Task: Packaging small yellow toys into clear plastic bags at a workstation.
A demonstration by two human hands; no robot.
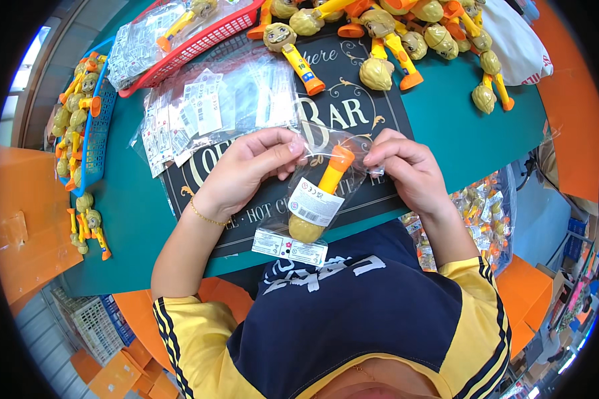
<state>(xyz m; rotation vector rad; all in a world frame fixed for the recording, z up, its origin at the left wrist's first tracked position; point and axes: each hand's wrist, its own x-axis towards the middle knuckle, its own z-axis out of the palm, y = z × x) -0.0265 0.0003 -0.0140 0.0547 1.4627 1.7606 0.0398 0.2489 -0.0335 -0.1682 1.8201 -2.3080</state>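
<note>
My left hand (263, 159) pinches one upper corner of a clear plastic bag (350, 138). The opposite corner is gripped between the thumb and fingers of my right hand (409, 166). Inside the bag lies a toy figure (331, 178) with an orange base, a yellow body and a big gold-haired head, which points down toward me. A white printed label (316, 201) covers part of its middle. Another printed strip (289, 247) shows along the bag's lower end, close to my shirt. The bag hangs over the front of a black printed mat (246, 229).
Flat clear bags with labels (209, 110) lie beyond my left hand. Behind them stands a red basket (206, 41). Loose toy figures (379, 40) heap along the far side. A blue basket of figures (100, 143) is at the left edge. Bagged figures (489, 216) fill a sack at right.
</note>
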